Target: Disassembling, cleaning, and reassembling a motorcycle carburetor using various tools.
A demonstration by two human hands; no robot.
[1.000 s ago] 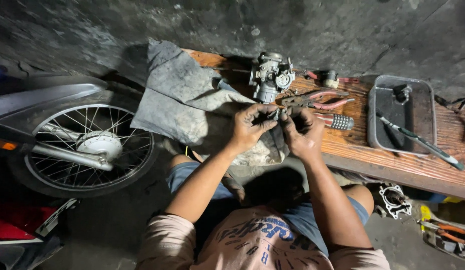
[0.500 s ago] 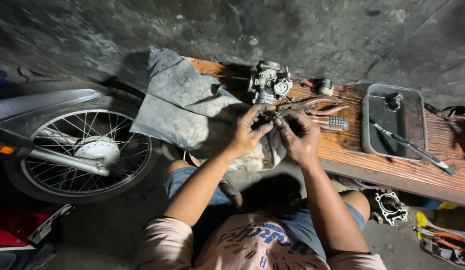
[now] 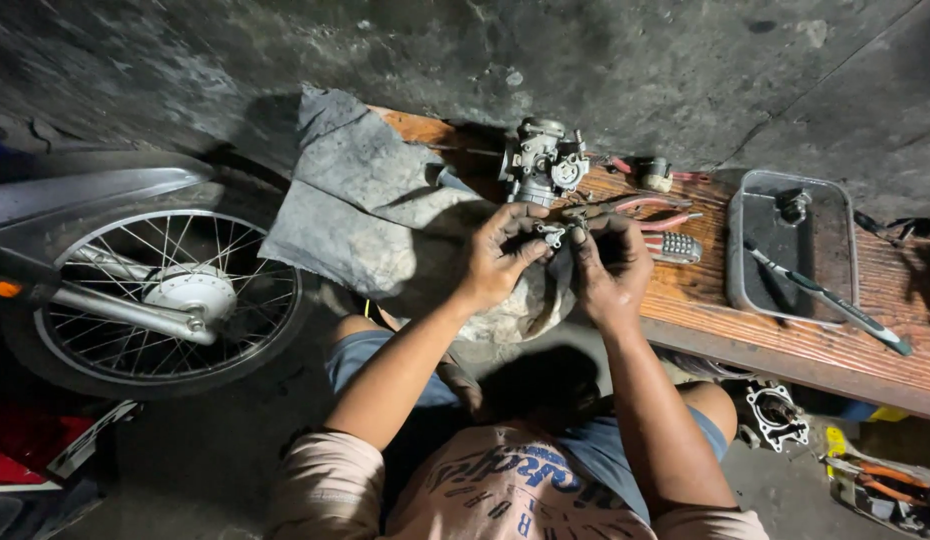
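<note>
Both hands up over the near edge of the wooden worktop [image 3: 785, 340], working one small metal part [image 3: 552, 234] between them. Left hand [image 3: 500, 255] has its fingers curled in tight, thumb & forefinger pinched on the part's left side. Right hand [image 3: 610, 262] fingers also closed round it from the right, fingertips touching the part. Part sits in the air just above a grey rag [image 3: 375, 215] that drapes over the worktop's left end & hangs off the edge. Just behind the hands: a carburettor body [image 3: 541, 160], upright on the worktop. Red-handled pliers [image 3: 645, 208] lie right of it, w/ a small ribbed metal piece [image 3: 673, 246] near the right hand. Further right, well apart, a metal tray [image 3: 745, 290] w/ a screwdriver [image 3: 830, 300] lying across its rim. Motorbike wheel [image 3: 165, 300] on the floor to the left, w/ a loose metal engine part [image 3: 777, 412] under the worktop edge
</note>
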